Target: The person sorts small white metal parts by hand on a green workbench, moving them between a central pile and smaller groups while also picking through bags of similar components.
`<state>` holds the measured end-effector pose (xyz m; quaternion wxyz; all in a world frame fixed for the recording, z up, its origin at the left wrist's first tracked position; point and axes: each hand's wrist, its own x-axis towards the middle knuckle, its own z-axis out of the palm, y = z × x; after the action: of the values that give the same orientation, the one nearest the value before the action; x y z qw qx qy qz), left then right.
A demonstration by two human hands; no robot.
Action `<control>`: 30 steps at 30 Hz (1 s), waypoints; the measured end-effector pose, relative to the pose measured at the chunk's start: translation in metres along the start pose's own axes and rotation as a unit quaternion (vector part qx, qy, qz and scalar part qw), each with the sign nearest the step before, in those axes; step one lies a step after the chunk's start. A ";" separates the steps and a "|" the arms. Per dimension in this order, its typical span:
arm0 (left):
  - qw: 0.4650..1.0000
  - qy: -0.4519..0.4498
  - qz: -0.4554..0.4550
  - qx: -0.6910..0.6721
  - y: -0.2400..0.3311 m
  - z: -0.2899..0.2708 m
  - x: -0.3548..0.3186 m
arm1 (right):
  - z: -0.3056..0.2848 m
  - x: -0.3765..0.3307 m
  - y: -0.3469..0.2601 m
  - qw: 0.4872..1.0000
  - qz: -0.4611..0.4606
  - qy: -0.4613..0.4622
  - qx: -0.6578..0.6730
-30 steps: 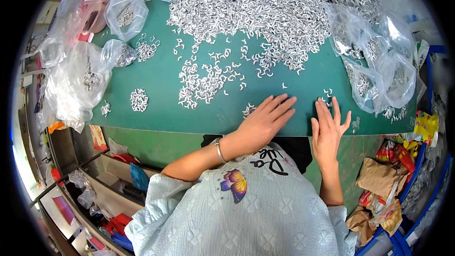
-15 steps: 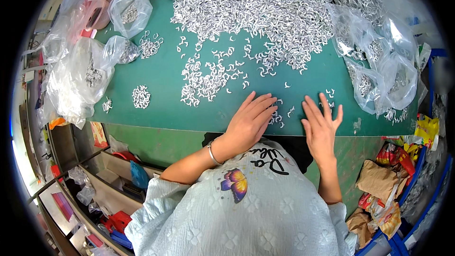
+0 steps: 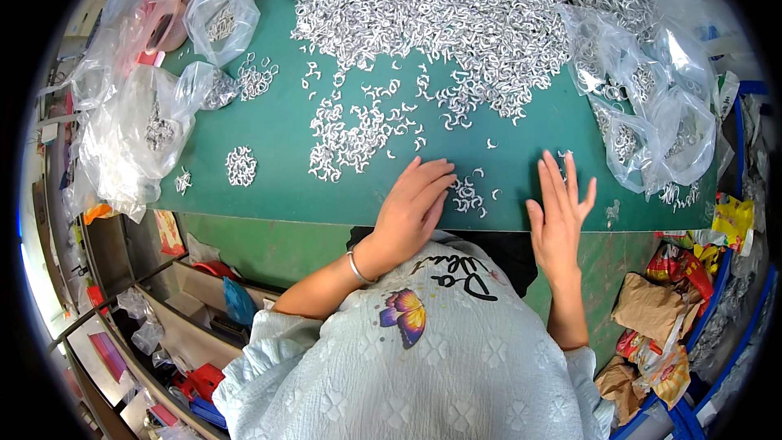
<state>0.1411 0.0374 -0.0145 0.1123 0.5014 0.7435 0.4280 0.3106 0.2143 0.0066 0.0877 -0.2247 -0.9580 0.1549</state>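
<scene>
A large heap of small silver metal hooks (image 3: 440,8) covers the far part of a green table (image 3: 277,130), with looser hooks (image 3: 354,134) trailing toward me. My left hand (image 3: 411,208) lies flat near the front edge, palm down, its fingertips beside a small cluster of hooks (image 3: 467,194). My right hand (image 3: 558,216) rests flat to the right of that cluster, fingers spread, holding nothing. A bangle sits on my left wrist.
Clear plastic bags with more hooks lie at the left (image 3: 138,130) and at the right (image 3: 652,106). A small separate pile (image 3: 241,165) sits at the near left. Open drawers (image 3: 187,310) are below left; crumpled wrappers (image 3: 652,318) fill a bin at the right.
Both hands slid left along the front edge and have parted. The small cluster of hooks now lies uncovered between them.
</scene>
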 end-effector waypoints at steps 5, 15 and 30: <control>0.998 0.048 -0.051 0.005 0.003 -0.008 -0.009 | 0.020 0.045 -0.025 0.982 -0.090 -0.032 0.164; 0.998 0.001 -0.047 0.030 -0.002 -0.010 -0.018 | -0.004 0.010 -0.003 0.984 -0.082 -0.137 0.077; 0.970 -0.039 -0.074 -0.227 0.011 -0.004 -0.013 | 0.022 -0.002 -0.031 0.960 -0.066 -0.106 0.251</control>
<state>0.1523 0.0257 -0.0069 0.2835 0.4231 0.6566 0.5563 0.2947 0.1817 -0.0044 0.0491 -0.1140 -0.9047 0.4076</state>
